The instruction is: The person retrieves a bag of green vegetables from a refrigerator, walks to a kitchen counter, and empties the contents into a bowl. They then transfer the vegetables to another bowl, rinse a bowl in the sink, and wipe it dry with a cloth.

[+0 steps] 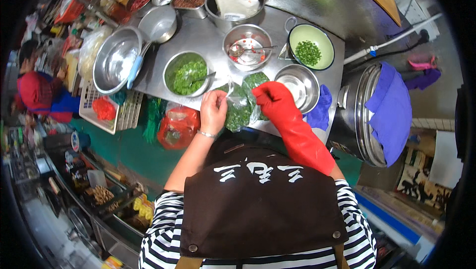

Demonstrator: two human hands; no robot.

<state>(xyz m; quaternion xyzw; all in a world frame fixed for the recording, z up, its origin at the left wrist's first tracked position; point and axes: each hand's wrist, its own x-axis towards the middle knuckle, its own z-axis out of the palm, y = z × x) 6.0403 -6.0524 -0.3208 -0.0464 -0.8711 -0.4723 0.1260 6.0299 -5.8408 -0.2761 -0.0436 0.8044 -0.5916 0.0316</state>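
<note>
A clear plastic bag of chopped greens lies at the near edge of the steel table. My bare left hand pinches the left side of its open top. On the other side, my right hand, in a long red rubber glove, is closed on the bag's plastic. Another bag of greens lies just beyond. To the left stands a steel bowl of chopped greens with a spoon in it. An empty-looking steel bowl is beside my right hand.
Farther back are a steel bowl with a spoon and red bits and an enamel bowl of chopped scallions. A large steel bowl overhangs the left edge. A purple cloth covers a steel pot at right. A person in a red cap is far left.
</note>
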